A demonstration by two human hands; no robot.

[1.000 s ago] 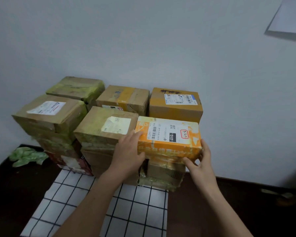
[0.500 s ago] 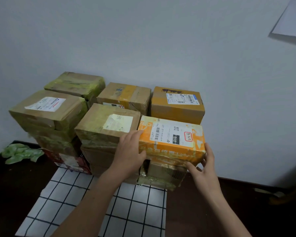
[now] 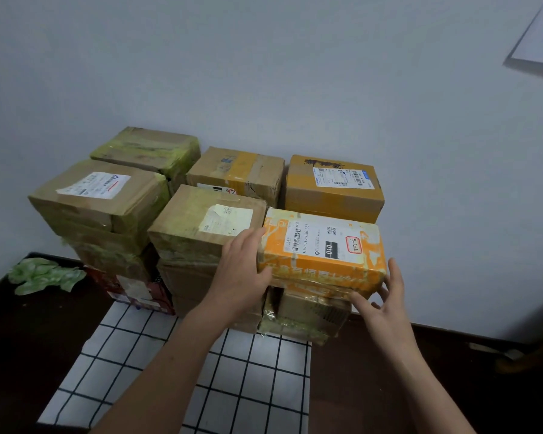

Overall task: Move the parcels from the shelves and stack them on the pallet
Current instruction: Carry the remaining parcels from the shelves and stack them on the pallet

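setting the orange parcel on top of the front right stack, the left hand presses flat on its side while the right hand is spread open, barely touching, so next probably letting go and fetching another.

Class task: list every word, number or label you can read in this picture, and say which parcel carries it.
"010": white on a black patch, on the orange parcel label.
Red-outlined sticker, same parcel: handwritten, unclear.
Barcode digits and orange print on its front: too blurred.
Labels on the left front parcel, middle parcel and back right parcel: too small.
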